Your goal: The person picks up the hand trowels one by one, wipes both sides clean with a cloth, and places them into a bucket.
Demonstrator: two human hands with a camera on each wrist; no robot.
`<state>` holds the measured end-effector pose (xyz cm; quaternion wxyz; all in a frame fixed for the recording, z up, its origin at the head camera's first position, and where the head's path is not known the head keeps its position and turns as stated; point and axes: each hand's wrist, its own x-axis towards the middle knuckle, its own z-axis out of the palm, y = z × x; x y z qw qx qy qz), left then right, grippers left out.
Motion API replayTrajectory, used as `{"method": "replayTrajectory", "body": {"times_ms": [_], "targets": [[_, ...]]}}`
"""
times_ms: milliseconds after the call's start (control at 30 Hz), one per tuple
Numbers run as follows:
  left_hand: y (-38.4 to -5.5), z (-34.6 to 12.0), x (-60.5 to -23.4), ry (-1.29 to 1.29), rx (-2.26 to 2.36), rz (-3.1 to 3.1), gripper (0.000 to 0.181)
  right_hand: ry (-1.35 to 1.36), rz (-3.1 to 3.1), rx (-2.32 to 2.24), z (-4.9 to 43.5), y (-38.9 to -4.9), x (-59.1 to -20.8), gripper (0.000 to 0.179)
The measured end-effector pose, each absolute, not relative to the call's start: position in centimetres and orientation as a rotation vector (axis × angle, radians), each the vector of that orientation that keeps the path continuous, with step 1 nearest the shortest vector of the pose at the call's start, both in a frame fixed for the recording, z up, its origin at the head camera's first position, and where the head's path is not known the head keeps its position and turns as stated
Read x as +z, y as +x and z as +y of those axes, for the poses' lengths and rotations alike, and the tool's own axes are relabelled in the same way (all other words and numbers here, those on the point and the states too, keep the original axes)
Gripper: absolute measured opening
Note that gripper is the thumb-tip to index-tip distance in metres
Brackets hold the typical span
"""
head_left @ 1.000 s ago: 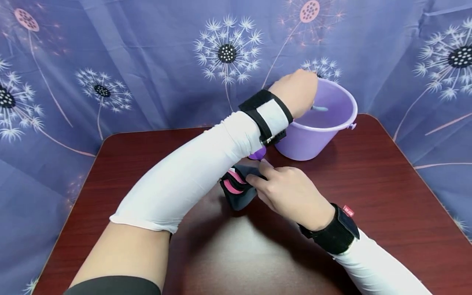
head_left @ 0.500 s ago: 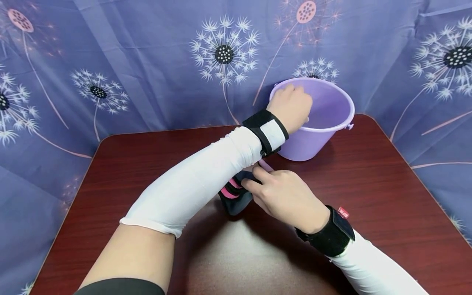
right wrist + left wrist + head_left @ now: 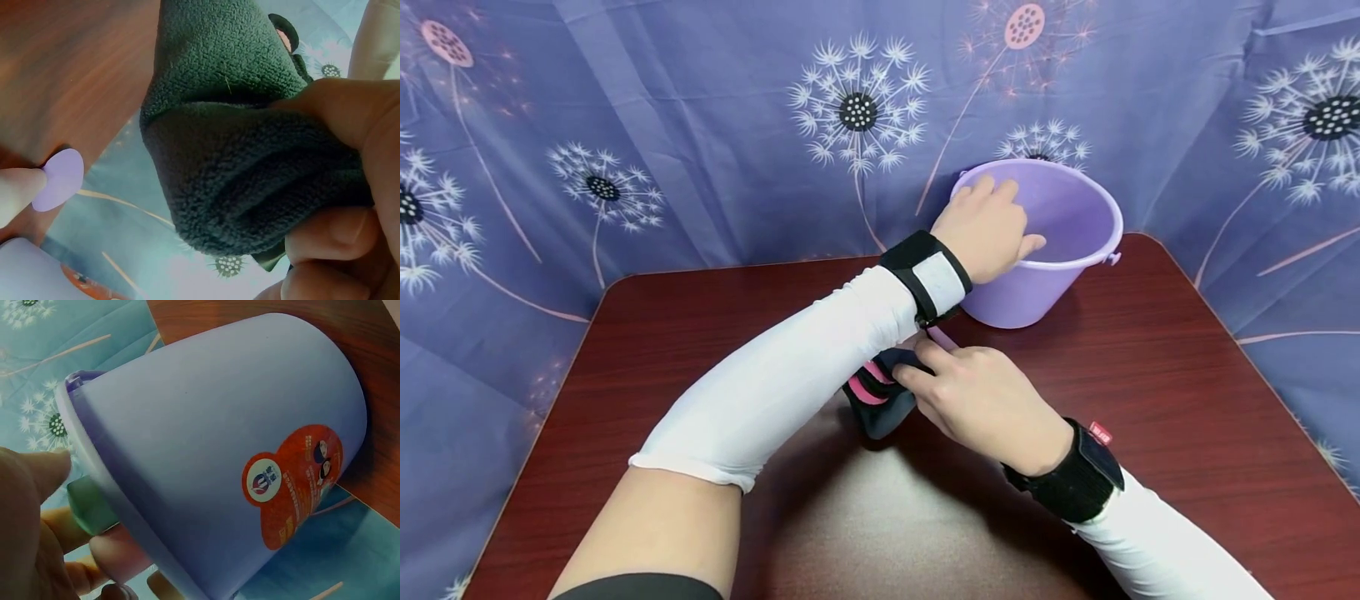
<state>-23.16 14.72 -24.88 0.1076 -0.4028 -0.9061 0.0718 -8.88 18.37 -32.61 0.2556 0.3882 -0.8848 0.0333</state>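
My left hand (image 3: 983, 229) is at the near left side of the lilac bucket (image 3: 1022, 292), fingers spread over the rim and thumb sticking out. In the left wrist view, a green shape (image 3: 92, 503) and a pink one (image 3: 119, 553) show between those fingers and the rim. My right hand (image 3: 988, 400) pinches a dark grey fleece piece (image 3: 883, 417) with pink and black bands, partly hidden behind my left sleeve. Up close, the fleece (image 3: 250, 156) is folded between thumb and fingers. Beside my right index finger is a thin purple strip (image 3: 942, 337).
The right wrist view has a purple rounded piece (image 3: 61, 180) near the bucket (image 3: 28, 272). An orange sticker (image 3: 300, 487) is on the bucket's side. Everything stands on a dark red-brown table (image 3: 1187, 400), backed by a blue curtain (image 3: 737, 167) with dandelion prints.
My left hand has come down from above the bucket to its near rim, and its fingers have spread. The light-blue thing near it is out of sight. My right hand has hardly moved.
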Motion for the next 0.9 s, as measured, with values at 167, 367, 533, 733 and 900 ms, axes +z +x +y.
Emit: {"method": "replayTrajectory", "body": {"times_ms": [167,367,533,733,900], "targets": [[-23.7,13.8,-24.3,-1.216,0.09,-2.733,0.059,1.069,-2.387,0.111,18.4,-9.0,-32.5,0.013],[-24.3,12.0,-22.9,-1.187,-0.091,-2.819,0.063,1.069,-2.399,0.099,18.6,-9.0,-32.4,0.016],[-24.6,10.2,-22.3,-1.145,-0.229,-2.859,0.065,1.06,-2.416,0.103,19.0,-8.9,-32.1,0.023],[-25.2,7.8,-22.2,-1.09,-0.385,-2.843,0.064,1.057,-2.419,0.123,19.3,-8.8,-31.7,0.025],[-25.7,5.4,-22.3,-1.0,-0.547,-2.857,0.064,1.026,-2.449,0.128,19.7,-8.9,-31.3,0.026]]}}
